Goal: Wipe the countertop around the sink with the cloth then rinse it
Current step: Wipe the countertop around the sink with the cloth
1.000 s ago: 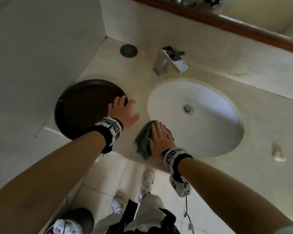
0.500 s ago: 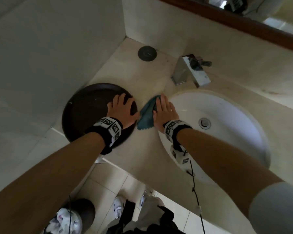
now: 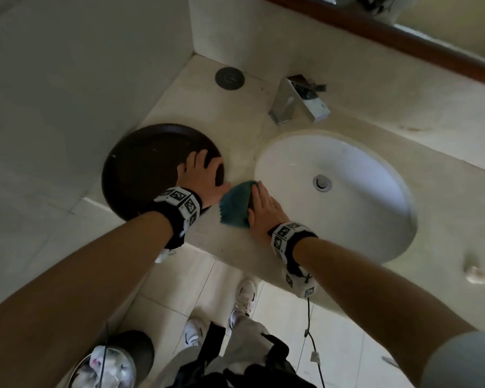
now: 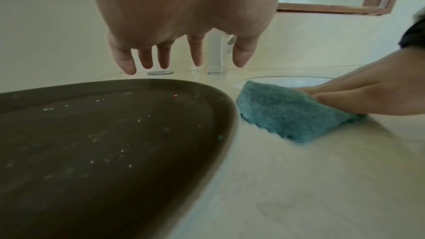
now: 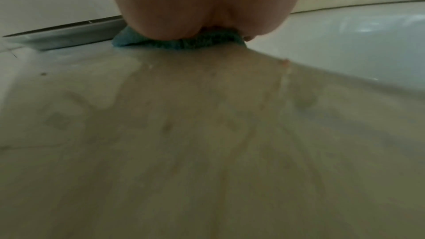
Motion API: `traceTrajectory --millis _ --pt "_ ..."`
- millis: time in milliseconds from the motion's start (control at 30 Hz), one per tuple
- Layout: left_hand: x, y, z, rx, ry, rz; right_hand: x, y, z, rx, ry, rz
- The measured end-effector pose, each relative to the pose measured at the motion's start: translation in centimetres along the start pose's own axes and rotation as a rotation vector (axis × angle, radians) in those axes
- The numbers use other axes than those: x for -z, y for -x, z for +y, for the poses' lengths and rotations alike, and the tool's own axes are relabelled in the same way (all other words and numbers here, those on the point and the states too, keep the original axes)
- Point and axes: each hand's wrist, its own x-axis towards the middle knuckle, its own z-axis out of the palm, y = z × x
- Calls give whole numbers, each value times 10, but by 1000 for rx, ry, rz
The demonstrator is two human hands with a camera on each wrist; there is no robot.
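Observation:
A teal cloth (image 3: 234, 204) (image 4: 282, 114) (image 5: 184, 43) lies on the beige countertop (image 3: 235, 247) between the dark round tray (image 3: 140, 169) and the white sink (image 3: 347, 197). My right hand (image 3: 263, 205) (image 4: 358, 95) presses flat on the cloth with straight fingers, at the sink's left rim. My left hand (image 3: 203, 177) (image 4: 184, 50) rests over the tray's right edge, fingers spread and straight, holding nothing. In the right wrist view the palm hides most of the cloth.
A chrome faucet (image 3: 297, 102) stands behind the sink, a round dark cap (image 3: 229, 78) to its left. A wall (image 3: 81, 65) bounds the counter on the left. A small pale lump (image 3: 475, 273) sits on the counter right of the sink. A bin (image 3: 109, 362) stands on the floor below.
My right hand slid the cloth from the front edge up along the sink's left rim, then back a little toward me. The left hand stayed on the tray.

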Motion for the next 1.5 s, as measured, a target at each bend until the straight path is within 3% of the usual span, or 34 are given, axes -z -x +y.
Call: traceTrajectory --millis 133,367,667,933,1100,1333,1500 --pt "-3 14 9 -42 -23 -19 -15 34 4 -85 -63 -16" --pt "-26 42 56 -229 -44 -86 -54 120 26 -282 84 75" --pt "-46 43 106 -339 -79 -161 -65 173 79 -449 100 71" --pt "-56 26 111 -281 -64 -161 -52 177 122 -506 84 37" --pt "-51 26 104 -249 -54 -154 -52 160 98 -537 46 72" --pt "-42 41 84 -234 -69 -92 -55 107 23 -383 -33 120" --pt "-46 44 93 -236 -115 -103 -55 117 33 -316 2 115"
